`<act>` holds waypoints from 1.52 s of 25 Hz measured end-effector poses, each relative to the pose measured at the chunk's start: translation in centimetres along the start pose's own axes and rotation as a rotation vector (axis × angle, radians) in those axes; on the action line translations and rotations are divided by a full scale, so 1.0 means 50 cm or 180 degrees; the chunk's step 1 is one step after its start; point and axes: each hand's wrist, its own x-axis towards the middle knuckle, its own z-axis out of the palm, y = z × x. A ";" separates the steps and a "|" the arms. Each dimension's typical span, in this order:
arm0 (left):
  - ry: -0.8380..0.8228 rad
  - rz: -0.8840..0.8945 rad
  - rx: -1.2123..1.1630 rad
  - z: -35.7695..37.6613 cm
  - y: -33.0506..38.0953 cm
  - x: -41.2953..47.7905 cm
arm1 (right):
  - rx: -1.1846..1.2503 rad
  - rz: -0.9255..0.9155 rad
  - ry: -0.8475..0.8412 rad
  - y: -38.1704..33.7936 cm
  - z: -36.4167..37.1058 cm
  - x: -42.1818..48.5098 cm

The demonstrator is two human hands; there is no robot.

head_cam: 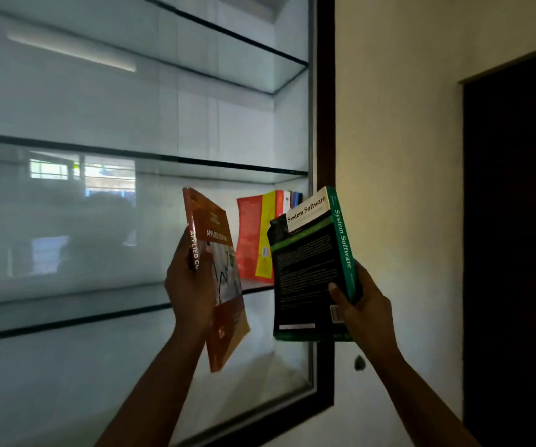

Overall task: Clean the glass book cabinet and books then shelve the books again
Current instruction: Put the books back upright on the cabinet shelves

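An orange-brown paperback lettered "Applied" [228,333] is gripped along its spine by the left hand [189,285], at 7 o'clock from the frame's centre; a black-and-green "System Software" paperback [308,269] is clasped at its lower spine by the right hand [363,304], at 5 o'clock; both are held upright before the dark-framed glass cabinet [324,124]; between them, a red-and-yellow book [253,240] is seen standing with others on a glass shelf [66,311].

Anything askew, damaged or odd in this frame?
Nothing stands out. The orange book in the left hand and the System Software book in the right hand look undamaged; the shelved books stand at the glass shelf's right end.
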 end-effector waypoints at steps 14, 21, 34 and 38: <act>0.0919 0.0704 0.0482 0.301 -0.177 0.216 | 0.0730 -0.0586 0.0547 0.213 0.432 0.305; 0.0912 0.0555 0.0854 0.319 -0.266 0.255 | -0.0007 -0.1278 0.0729 0.266 0.525 0.304; 0.0429 0.0456 0.0558 0.312 -0.336 0.288 | -0.1127 -0.1823 0.1001 0.273 0.501 0.350; 0.0332 0.0382 0.0290 0.314 -0.343 0.292 | -0.1369 -0.1604 0.0711 0.270 0.508 0.357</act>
